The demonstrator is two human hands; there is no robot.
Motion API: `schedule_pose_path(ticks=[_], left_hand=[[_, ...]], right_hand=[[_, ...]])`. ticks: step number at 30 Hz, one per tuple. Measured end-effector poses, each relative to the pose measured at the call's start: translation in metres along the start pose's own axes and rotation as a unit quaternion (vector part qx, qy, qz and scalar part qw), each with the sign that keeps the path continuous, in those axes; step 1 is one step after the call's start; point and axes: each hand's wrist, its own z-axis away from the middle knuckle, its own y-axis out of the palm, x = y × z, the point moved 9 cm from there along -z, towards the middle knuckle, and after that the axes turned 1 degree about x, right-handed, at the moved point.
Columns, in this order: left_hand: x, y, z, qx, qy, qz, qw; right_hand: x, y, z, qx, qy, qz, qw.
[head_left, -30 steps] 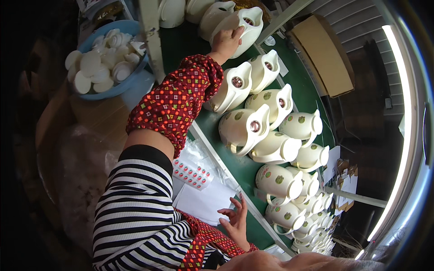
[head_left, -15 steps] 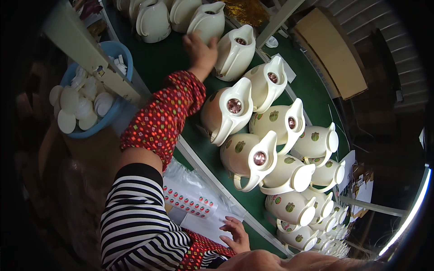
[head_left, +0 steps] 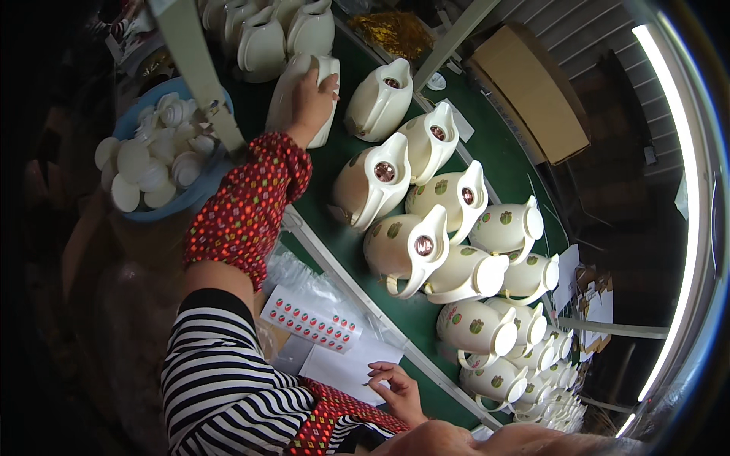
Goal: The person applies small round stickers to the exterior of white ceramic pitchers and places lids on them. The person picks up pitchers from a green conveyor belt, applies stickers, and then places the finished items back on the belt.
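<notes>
My left hand [head_left: 310, 105], reaching out in a red patterned sleeve cover, is closed on a cream thermos jug [head_left: 283, 99] at the far side of the bench. Its fingers wrap over the upper part of the jug and hide some of it. Just to the right stands another cream jug [head_left: 378, 102] with an uncovered mouth. My right hand [head_left: 399, 391] is low in the picture, fingers apart and slightly bent, with nothing seen in it. It hovers beside a white sheet [head_left: 353, 376] and a sheet of red stickers [head_left: 312, 319].
Several jugs with green motifs line the green bench [head_left: 312, 190], some wearing white lids [head_left: 487, 275]. At left, a blue basin [head_left: 171, 204] of white lids sits behind a metal post [head_left: 201, 68]. A cardboard box [head_left: 532, 95] lies beyond the bench.
My left hand has taken hold of a jug from the far group and drawn it nearer and to the left. My right hand stays by the papers. The view has shifted slightly.
</notes>
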Motion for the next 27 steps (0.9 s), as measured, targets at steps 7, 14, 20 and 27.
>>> schedule_pose_path(ticks=[7,14,20,27], left_hand=[[-0.143,-0.065,0.138,0.201,-0.103,0.263,0.938],[-0.206,-0.104,0.297,0.283,-0.377,0.427,0.772],[-0.203,-0.108,0.405,0.315,-0.504,0.431,0.678],[-0.219,-0.12,0.425,0.317,-0.478,0.4,0.715]], right_hand=[[0.1,0.011,0.009,0.003,-0.148,0.098,0.984],[0.183,0.061,0.03,0.028,-0.232,0.115,0.966],[0.149,0.096,0.064,0.035,-0.167,0.12,0.978],[0.134,0.118,0.083,0.043,-0.17,0.185,0.967]])
